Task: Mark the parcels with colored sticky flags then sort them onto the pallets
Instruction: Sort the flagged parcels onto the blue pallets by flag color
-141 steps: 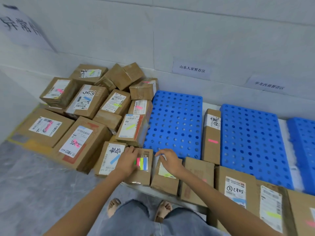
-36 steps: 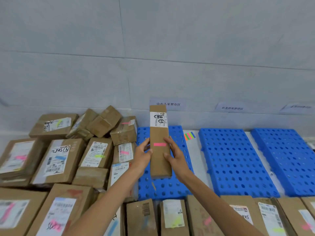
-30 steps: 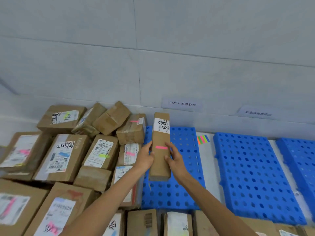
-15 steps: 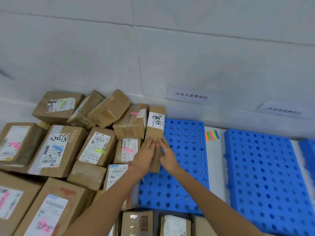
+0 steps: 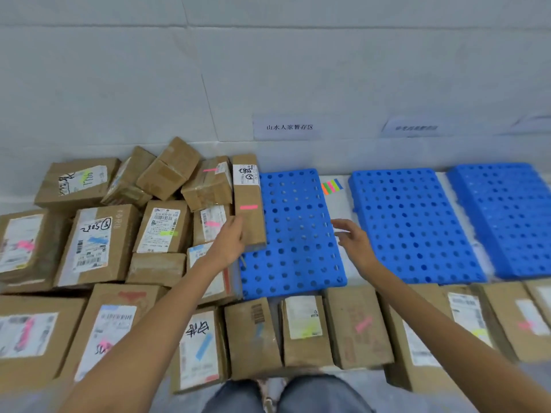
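Observation:
A long brown parcel [image 5: 250, 201] with a pink flag and a white label lies on the left edge of the leftmost blue pallet [image 5: 295, 234], against the heap of flagged parcels [image 5: 161, 222]. My left hand [image 5: 229, 242] rests flat against its near left side, fingers straight. My right hand [image 5: 353, 239] hovers open over the gap between the first pallet and the second pallet [image 5: 414, 225], holding nothing. The strip of colored sticky flags [image 5: 331, 186] lies on the white floor between those pallets, by the wall.
A third blue pallet [image 5: 507, 216] lies at the far right. A row of flagged parcels [image 5: 351, 323] runs along the near edge of the pallets. Paper zone signs [image 5: 287, 127] hang on the wall behind. My knees show at the bottom.
The long parcel came down from both hands onto the first pallet's left edge. My right hand let go and drew away to the right; my left hand still touches it.

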Tool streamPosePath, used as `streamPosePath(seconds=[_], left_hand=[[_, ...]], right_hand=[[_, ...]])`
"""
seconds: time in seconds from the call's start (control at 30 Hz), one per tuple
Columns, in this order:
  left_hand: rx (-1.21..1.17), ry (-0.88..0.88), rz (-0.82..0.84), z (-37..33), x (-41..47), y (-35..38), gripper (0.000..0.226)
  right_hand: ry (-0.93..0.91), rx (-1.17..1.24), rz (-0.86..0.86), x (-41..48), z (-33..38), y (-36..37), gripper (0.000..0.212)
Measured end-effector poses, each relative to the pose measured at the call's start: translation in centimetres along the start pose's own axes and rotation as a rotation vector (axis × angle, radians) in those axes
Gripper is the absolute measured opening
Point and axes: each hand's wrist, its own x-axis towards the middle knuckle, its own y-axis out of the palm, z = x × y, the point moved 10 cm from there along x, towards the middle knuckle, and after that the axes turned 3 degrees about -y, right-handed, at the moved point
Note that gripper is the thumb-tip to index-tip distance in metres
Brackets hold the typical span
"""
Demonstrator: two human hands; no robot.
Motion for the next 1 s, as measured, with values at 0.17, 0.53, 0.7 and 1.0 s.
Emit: streamPosePath(seconds=[0.17,0.53,0.7,1.0], left_hand=[[-0.143,0.044,0.063,-3.4,-5.6,2.5,0.040],[-0.138,-0.018,0.573,-9.4,-13.0,15.8,0.030],[-0.103,-0.109,0.689,-9.4,-14.6,20.5,0.033],[-0.253,-0.291,0.509,-9.9,-14.1,22.5,0.034]], right_hand=[[0.122,0.013,-0.181,-9.1,-2.9,-5.0,0.032],[0.421,-0.314,-0.009,-18.0,-10.4,-3.9,0.023],[0.420,-0.471,0.144,-17.1,-12.3,-2.8,0.012],[0.505,-0.269,0.206,-15.8,-11.6,-3.0,0.040]])
